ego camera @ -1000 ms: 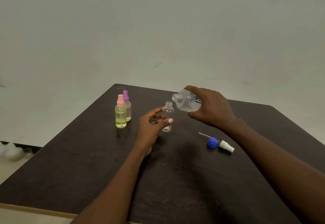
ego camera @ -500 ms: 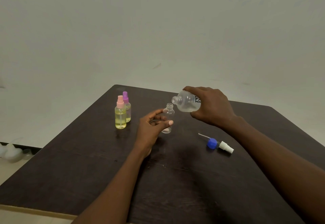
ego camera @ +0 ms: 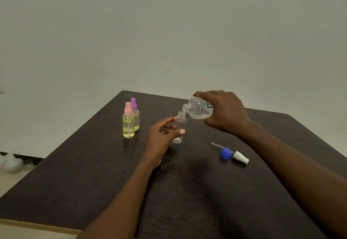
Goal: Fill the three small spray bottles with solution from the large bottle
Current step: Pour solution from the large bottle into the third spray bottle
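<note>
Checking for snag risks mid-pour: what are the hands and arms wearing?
The left forearm and right forearm are bare, with no sleeves, gloves, watch or bracelets in view. The left hand has a pale pink thumbnail; the right hand shows no rings.

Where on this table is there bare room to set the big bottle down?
Bare dark tabletop lies between the left forearm and right forearm, and beyond the left one, nearer than the pink-capped yellow bottle. Crowded: around the small clear open bottle and the blue-and-white spray pump.
</note>
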